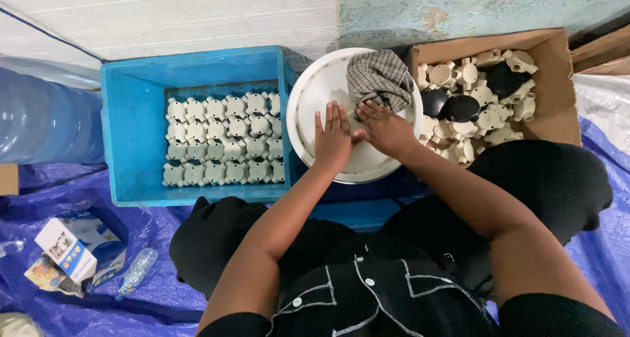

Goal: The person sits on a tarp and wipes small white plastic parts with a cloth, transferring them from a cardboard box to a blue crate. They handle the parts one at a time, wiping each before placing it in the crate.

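Mostly bare round white lid point(328, 91) (checked cloth point(380, 78) atop), both hands pressing.

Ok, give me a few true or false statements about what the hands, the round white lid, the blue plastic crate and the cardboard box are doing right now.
1. Both hands rest on the round white plastic lid. True: left hand, right hand.
2. The checked grey cloth lies in the blue plastic crate. False: it lies on the lid.
3. The cream plastic fittings in the crate stand in neat rows. True.
4. The brown cardboard box holds only cream parts. False: black rounded pieces lie among them.
5. The small clear plastic bottle stands upright. False: it lies on the blue sheet.
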